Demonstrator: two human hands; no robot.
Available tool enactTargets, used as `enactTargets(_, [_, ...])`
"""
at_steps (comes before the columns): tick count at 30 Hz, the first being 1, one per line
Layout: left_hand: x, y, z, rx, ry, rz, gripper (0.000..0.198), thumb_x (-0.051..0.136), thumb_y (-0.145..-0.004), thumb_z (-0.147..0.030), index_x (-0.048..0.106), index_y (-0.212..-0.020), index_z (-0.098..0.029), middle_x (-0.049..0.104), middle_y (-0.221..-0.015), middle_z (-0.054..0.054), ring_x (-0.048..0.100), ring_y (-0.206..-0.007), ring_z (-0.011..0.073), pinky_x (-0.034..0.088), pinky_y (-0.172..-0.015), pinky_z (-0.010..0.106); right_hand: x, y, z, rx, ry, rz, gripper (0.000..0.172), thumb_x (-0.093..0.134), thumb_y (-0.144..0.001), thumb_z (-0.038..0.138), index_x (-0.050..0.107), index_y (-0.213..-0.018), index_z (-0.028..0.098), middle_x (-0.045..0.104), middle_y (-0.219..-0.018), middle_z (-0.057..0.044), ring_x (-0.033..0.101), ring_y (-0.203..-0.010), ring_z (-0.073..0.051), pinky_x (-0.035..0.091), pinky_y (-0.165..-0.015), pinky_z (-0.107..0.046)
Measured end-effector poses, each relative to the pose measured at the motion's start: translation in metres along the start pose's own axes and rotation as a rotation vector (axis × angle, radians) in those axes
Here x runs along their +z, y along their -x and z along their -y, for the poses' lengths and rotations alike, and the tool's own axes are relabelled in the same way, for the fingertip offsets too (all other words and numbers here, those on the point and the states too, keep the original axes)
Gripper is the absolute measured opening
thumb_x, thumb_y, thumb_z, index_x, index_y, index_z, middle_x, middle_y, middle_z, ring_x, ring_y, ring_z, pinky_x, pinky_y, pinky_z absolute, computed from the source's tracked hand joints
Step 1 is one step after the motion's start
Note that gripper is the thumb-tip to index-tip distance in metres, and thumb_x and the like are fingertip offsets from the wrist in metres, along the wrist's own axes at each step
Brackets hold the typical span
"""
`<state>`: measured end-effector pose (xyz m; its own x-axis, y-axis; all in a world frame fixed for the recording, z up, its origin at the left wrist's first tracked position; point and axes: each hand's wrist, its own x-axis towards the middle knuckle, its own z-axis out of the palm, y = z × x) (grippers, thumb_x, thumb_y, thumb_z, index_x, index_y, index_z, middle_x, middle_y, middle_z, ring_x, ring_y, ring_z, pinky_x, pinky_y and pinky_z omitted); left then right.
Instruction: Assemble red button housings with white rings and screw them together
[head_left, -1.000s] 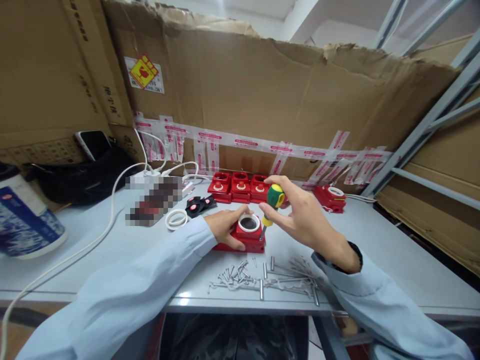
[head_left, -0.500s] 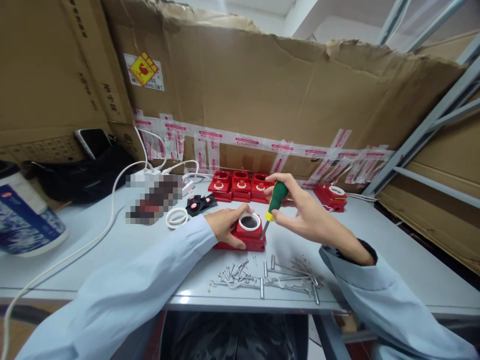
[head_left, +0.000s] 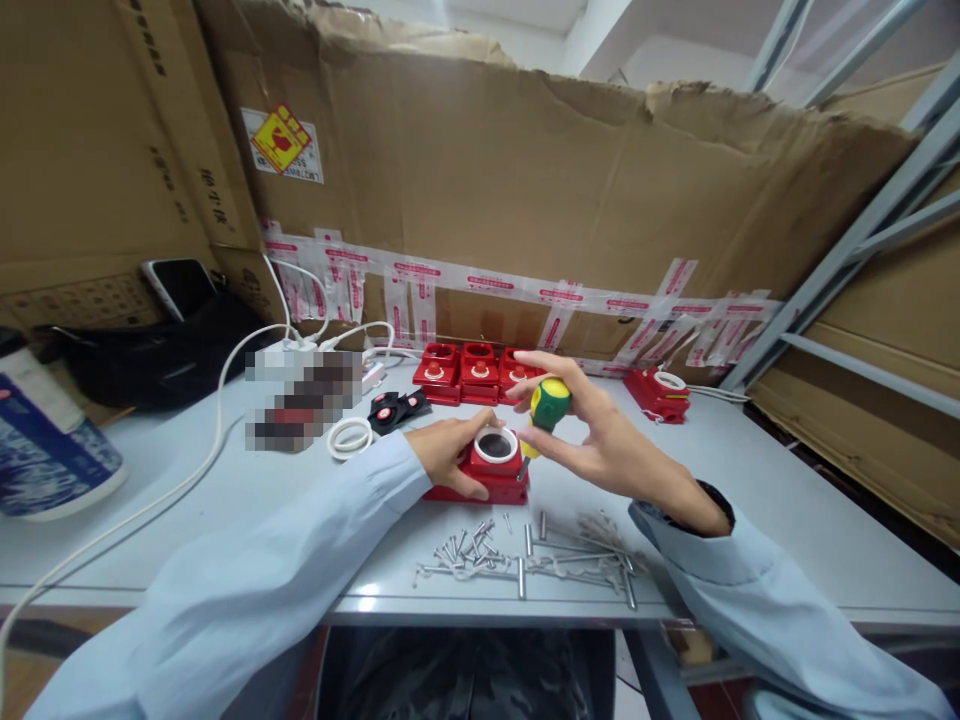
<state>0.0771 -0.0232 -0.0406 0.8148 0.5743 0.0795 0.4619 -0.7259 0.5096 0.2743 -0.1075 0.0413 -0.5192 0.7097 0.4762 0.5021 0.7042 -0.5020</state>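
A red box (head_left: 471,488) with a white ring (head_left: 496,445) around a dark round window rests on the table, and my left hand (head_left: 448,455) grips its left side. My right hand (head_left: 589,425) holds a green and yellow screwdriver (head_left: 551,402) between thumb and fingers. The screwdriver leans, its yellow end toward me and its tip at the box's right front corner. Whether the tip sits on a screw I cannot tell. In front of the box lie several loose screws (head_left: 472,545) and small metal hammers (head_left: 521,578) with pale cords.
Several red boxes (head_left: 437,370) stand in a row behind my hands, and another red box (head_left: 658,393) is at the right. White rings (head_left: 349,438) and black parts (head_left: 397,408) lie left. A white cable (head_left: 217,430) crosses the table; a blue-white tub (head_left: 56,440) stands far left.
The screwdriver's handle has tipped back toward me and lowered, so its yellow end now shows. My right fingers have shifted on it. The left hand stays on the red box.
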Motion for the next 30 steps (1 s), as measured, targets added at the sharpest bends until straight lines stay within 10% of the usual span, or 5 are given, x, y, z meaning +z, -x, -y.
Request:
enactTargets(5, [0.001,-0.001,0.002,0.017,-0.002,-0.005,0.074,0.071,-0.06,-0.042,0.033,-0.12,-0.02,0.059,-0.112,0.009,0.059,-0.1,0.0285,0.044,-0.081,0.032,-0.004,0.001,0.002,-0.093,0.007,0.163,0.042,0.053,-0.084,0.02,0.041,-0.124,0.025,0.061,-0.102,-0.002,0.059,-0.089,-0.013,0.047,-0.08,-0.027])
enactTargets(11, [-0.001,0.0,-0.001,-0.009,0.0,0.022,0.078,0.071,-0.061,-0.041,0.03,-0.123,-0.018,0.059,-0.113,0.01,0.059,-0.099,0.0278,0.044,-0.083,0.032,0.009,-0.005,-0.014,0.129,0.324,-0.212,0.04,0.056,-0.082,0.039,0.044,-0.115,0.02,0.052,-0.063,0.005,0.047,-0.052,-0.01,0.041,-0.054,-0.023])
enactTargets(20, [0.0,-0.001,0.002,-0.031,0.02,0.022,0.077,0.072,-0.059,-0.044,0.032,-0.12,-0.021,0.059,-0.113,0.009,0.059,-0.097,0.0274,0.044,-0.081,0.032,-0.018,0.001,-0.011,0.097,-0.155,0.141,0.04,0.045,-0.083,0.014,0.034,-0.12,0.025,0.055,-0.101,-0.004,0.059,-0.088,-0.013,0.049,-0.085,-0.034])
enactTargets(30, [-0.001,0.0,-0.002,-0.028,-0.015,0.019,0.075,0.071,-0.06,-0.044,0.032,-0.119,-0.019,0.06,-0.107,0.009,0.06,-0.095,0.0278,0.044,-0.078,0.031,-0.013,-0.005,-0.002,0.094,0.021,0.07,0.033,0.057,-0.08,0.025,0.043,-0.11,0.022,0.056,-0.079,0.002,0.058,-0.066,-0.011,0.049,-0.064,-0.024])
